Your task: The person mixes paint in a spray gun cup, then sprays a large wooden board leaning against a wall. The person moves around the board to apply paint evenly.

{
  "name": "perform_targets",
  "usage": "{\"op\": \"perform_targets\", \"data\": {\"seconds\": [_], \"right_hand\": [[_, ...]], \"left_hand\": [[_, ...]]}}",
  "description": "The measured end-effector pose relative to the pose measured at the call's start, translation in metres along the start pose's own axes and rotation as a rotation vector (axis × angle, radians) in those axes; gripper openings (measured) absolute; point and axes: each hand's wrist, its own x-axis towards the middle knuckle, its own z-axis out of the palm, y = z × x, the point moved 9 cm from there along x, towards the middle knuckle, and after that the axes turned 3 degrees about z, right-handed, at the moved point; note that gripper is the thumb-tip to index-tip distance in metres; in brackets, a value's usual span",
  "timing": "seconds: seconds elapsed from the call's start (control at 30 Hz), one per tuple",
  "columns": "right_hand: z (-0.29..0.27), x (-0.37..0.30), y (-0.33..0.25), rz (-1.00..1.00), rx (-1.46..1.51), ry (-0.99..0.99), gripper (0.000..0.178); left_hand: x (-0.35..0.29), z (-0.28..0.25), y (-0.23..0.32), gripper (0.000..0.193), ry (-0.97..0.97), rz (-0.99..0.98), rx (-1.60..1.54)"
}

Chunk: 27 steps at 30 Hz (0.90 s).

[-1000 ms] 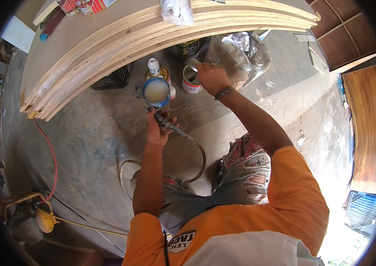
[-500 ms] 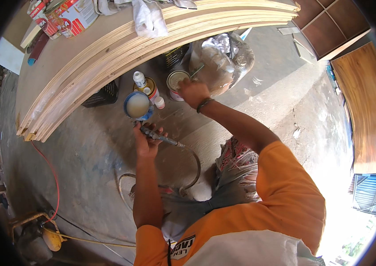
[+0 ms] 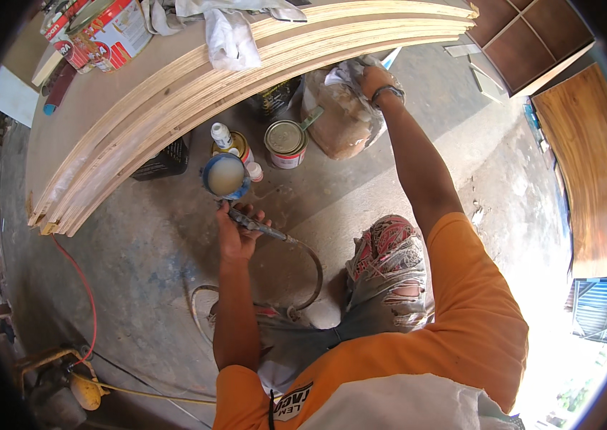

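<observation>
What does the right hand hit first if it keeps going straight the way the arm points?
Probably nothing new: the right hand already rests on the crumpled plastic bag. Just beyond it lies the edge of the stacked plywood sheets; depth is unclear, so the hand may pass beneath them.

Landmark: plywood stack (image 3: 196,86)
Red-white tin (image 3: 106,32): on it, far left
Round tin (image 3: 285,143): just below it
Plastic bag (image 3: 343,115): beside that tin

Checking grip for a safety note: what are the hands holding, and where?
Left hand grips the spray gun by its handle, below the cup. Right hand grasps the plastic bag at its top.
</observation>
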Motion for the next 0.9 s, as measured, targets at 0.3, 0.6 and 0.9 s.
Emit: {"op": "perform_targets", "data": {"seconds": [0.3,0.6,0.9], "right_hand": [[-0.011,-0.003,0.007,-0.039,0.018,0.181,0.026],[-0.010,-0.004,0.020,0.114,0.076,0.109,0.029],[-0.011,0.008,0.006,0.012,0.093,0.124,0.036]], "left_hand": [[-0.002,-0.002,0.003,0.039,0.029,0.009,-0.024],[-0.001,0.002,-0.001,0.037,0.037,-0.002,0.005],[0.002,-0.002,-0.001,0.039,0.034,-0.004,-0.007]]}}
